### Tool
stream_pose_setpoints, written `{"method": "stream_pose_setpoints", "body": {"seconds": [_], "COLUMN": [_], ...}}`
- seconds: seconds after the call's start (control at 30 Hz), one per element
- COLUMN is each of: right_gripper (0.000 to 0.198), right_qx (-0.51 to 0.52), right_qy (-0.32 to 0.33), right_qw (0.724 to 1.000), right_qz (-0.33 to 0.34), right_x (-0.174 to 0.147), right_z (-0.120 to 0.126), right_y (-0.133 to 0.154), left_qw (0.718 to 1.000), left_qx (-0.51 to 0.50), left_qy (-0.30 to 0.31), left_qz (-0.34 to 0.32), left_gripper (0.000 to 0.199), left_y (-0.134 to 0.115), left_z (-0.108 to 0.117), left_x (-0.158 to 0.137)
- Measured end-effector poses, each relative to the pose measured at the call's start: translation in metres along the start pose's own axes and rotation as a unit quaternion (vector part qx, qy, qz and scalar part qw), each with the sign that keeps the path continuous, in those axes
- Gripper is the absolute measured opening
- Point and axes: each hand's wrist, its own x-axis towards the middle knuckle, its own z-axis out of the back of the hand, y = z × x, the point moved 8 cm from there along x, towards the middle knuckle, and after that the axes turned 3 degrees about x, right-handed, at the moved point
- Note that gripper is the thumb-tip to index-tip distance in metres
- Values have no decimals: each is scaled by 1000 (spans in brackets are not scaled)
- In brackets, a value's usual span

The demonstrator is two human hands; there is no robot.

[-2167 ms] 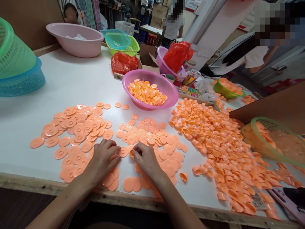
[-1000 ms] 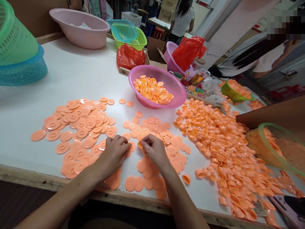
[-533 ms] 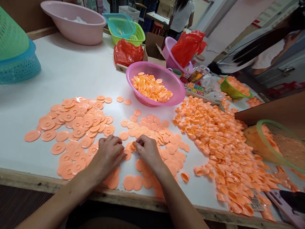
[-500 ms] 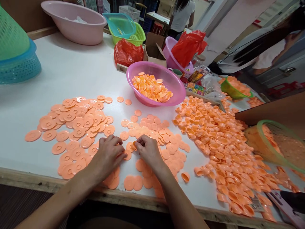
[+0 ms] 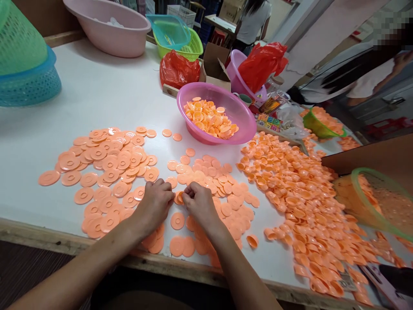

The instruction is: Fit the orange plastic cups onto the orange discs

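1. Table [image 5: 97,99]: white top, rough wooden front edge; both sides run out of frame. Clock positions are read from the hands.
2. Heap [image 5: 298,204], three o'clock: glossy orange shells, rounded and open-mouthed; lower layers hidden.
3. Tub [image 5: 125,43], eleven o'clock: pink, upper rim cut off by the frame; pale contents hard to make out.
4. Pile [image 5: 109,163], ten o'clock: flat, peach-orange, overlapping rounds, many partly covered; exposed faces show a central ring.
5. Bowl [image 5: 248,122], one o'clock: translucent pink, holding orange pieces; the bottom ones are hidden.
6. Left hand [image 5: 156,200]: fingers bent, tips at the nine o'clock edge of a disc [image 5: 176,200]; whether they grip it cannot be told.
7. Right hand [image 5: 201,206]: thumb and forefinger pinching a cup [image 5: 181,197]; other fingers curled, partly out of sight.
8. Disc: between the hands, partly obscured.
9. Cup: over the disc, darker orange, largely concealed by fingertips; seating unclear.
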Motion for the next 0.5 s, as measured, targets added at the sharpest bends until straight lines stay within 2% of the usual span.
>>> {"method": "stream_pose_setpoints", "body": {"seconds": [0.13, 0.2, 0.33, 0.5], "right_gripper": [17, 18, 18, 18], "right_qx": [-53, -60, -75, -82], "right_qy": [-4, 2, 10, 12], "right_qw": [998, 997, 996, 995], "right_qz": [34, 40, 42, 49], "right_x": [-1, -1, -2, -3], "right_z": [-3, -3, -3, -6], "right_y": [9, 11, 11, 13], "left_qw": [999, 992, 959, 955], "left_qx": [-41, -105, -210, -207], "left_qy": [5, 7, 59, 73], "left_qz": [16, 67, 182, 201], "left_gripper": [25, 21, 16, 15], "left_y": [2, 7, 13, 9], "left_z": [2, 5, -5, -13], "left_x": [1, 4, 13, 19]}}
